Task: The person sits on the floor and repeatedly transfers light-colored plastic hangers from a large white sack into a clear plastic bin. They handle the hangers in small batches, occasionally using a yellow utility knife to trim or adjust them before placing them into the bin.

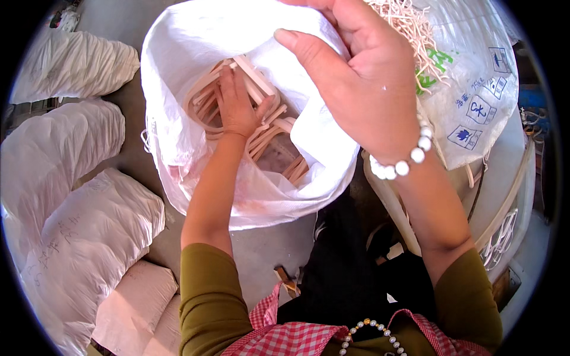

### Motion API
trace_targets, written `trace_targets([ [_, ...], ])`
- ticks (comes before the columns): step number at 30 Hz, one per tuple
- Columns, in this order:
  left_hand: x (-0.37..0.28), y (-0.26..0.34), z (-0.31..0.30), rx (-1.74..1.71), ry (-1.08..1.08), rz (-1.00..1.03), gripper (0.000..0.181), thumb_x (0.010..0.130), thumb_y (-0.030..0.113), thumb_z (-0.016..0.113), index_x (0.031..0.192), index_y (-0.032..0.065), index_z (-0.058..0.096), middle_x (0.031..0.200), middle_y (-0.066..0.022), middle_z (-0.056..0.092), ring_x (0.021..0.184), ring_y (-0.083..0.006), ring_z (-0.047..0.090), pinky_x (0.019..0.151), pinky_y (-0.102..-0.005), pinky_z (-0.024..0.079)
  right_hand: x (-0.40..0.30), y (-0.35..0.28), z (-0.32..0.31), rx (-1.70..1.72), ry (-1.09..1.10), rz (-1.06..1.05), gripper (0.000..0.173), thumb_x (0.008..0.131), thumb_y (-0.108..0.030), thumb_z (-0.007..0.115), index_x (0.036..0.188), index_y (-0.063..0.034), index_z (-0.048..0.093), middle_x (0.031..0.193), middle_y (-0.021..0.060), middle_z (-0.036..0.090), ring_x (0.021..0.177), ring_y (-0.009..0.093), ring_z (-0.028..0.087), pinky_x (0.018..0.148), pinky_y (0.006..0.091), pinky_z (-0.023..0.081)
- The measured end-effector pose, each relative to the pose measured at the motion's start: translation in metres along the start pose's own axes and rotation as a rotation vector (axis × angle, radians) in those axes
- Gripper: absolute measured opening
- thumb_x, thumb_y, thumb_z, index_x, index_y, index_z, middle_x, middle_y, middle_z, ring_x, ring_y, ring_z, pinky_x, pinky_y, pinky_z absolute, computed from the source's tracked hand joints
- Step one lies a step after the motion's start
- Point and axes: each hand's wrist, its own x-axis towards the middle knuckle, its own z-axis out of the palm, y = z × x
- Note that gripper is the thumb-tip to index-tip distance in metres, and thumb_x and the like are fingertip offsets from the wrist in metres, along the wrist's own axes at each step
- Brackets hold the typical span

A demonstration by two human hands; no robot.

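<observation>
A white woven sack (258,209) stands with its mouth wide before me. Inside it lie pale pink bundled strips (207,95), looped and folded, rubber-like in look. My left hand (236,102) reaches down into the sack, its palm on the strips and its thumb spread. No strip shows clearly gripped in it. My right hand (369,75) is raised at the sack's upper right rim, thumb extended across the mouth. The picture's top edge cuts off its fingertips, so its hold on the rim is unclear.
Several full white sacks (102,227) lie along the left on the grey floor (262,249). At the right, a printed woven sack (449,107) bears thin pale strands (407,26). White looped cords (501,240) hang lower right.
</observation>
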Motion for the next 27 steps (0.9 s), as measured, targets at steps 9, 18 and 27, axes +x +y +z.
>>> trace_targets([
  [9,0.038,0.008,0.027,0.155,-0.139,-0.158,0.095,0.074,0.063,0.059,0.143,0.0048,0.028,0.152,-0.0189,0.016,0.143,-0.0319,0.008,0.109,-0.0650,0.005,-0.025,-0.019,-0.007,-0.217,-0.185,-0.025,0.025,0.079,-0.004,0.069,0.103,-0.0058,0.066,0.097,0.0067,0.067,0.087,0.016,0.063,0.077,0.0256,0.048],
  [18,0.035,-0.007,0.026,0.115,0.174,-0.015,0.087,0.071,0.060,0.065,0.128,-0.0015,0.042,0.135,-0.0243,0.036,0.129,-0.0413,0.030,0.106,-0.0658,0.014,-0.017,0.000,-0.026,-0.115,-0.196,0.207,0.038,0.083,-0.013,0.070,0.118,-0.0002,0.058,0.099,0.0067,0.065,0.088,0.009,0.060,0.077,0.0219,0.049],
  [27,0.034,-0.023,0.044,0.405,0.050,-0.032,0.082,0.074,0.058,0.063,0.139,0.0131,0.039,0.141,-0.0229,0.030,0.133,-0.0452,0.023,0.102,-0.0713,0.012,-0.008,-0.040,-0.011,-0.147,-0.300,-0.010,0.019,0.082,-0.010,0.069,0.099,-0.0018,0.068,0.079,0.0040,0.064,0.066,0.011,0.057,0.057,0.0245,0.044],
])
